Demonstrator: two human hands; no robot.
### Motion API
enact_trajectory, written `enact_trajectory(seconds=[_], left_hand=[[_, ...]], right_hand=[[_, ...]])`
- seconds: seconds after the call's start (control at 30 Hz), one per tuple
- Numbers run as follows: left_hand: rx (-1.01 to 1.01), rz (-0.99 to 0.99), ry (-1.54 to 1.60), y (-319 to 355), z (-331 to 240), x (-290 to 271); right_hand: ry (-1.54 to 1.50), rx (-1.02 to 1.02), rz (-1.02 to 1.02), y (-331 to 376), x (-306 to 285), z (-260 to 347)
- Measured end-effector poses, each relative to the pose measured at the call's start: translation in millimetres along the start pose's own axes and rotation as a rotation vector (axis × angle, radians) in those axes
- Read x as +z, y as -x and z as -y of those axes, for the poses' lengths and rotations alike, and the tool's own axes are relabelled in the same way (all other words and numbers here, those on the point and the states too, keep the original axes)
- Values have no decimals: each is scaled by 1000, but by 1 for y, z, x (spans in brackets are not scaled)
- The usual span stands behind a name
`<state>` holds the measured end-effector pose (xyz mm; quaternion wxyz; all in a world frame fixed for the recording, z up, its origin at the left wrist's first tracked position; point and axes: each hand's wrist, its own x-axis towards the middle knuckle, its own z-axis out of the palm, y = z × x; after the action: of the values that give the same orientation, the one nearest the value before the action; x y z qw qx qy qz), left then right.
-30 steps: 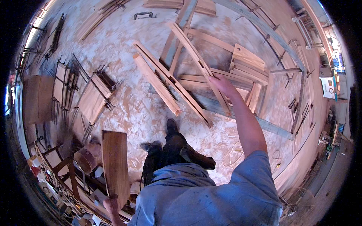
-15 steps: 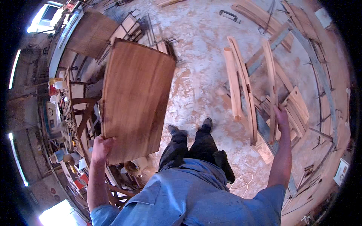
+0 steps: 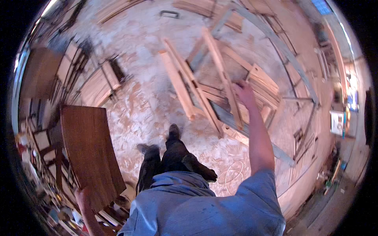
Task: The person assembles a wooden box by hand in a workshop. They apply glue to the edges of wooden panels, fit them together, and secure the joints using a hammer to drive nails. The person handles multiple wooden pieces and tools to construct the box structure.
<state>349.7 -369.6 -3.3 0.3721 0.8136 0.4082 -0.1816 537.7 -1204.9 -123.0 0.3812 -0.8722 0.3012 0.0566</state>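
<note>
Left hand [image 3: 82,195] low at the left edge, fingers wrapped round the lower edge of a dark brown board [image 3: 89,151]; the grip is closed on the board, though the fingertips sit behind the panel and are not visible. The board is a flat rectangular panel held roughly upright beside the person's left leg, long axis running from the hand at lower left up toward the top of the frame, slightly tilted, its broad face turned to the camera. Its upper edge ends near a stack of pale wooden frames [image 3: 103,82] leaning at the left. Right hand [image 3: 245,91] is stretched forward and up on a straight arm, resting on a long pale slat [image 3: 223,78]; fingers look curled onto it, but motion blur makes it hard to tell whether they actually clamp it. That slat runs diagonally, top end pointing up-left, lower end toward the person's feet, and lies across a loose pile of similar slats and frame pieces [image 3: 260,84]. Two more long pale battens [image 3: 185,90] lie parallel just left of it, same diagonal. The floor [image 3: 138,110] is chipboard dusted with sawdust. Dark shoes [image 3: 173,131] stand between board and slats; blue shirt [image 3: 197,208] fills the lower centre.
</note>
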Motion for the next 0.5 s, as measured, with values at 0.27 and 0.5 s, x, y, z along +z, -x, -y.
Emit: enact_trajectory(seconds=[0.27, 0.5], left_hand=[[-97, -3, 164, 66, -65, 25], [-130, -13, 422, 86, -38, 22]], right_hand=[[-262, 76, -29, -10, -28, -37], [-309, -165, -140, 6, -3, 81]])
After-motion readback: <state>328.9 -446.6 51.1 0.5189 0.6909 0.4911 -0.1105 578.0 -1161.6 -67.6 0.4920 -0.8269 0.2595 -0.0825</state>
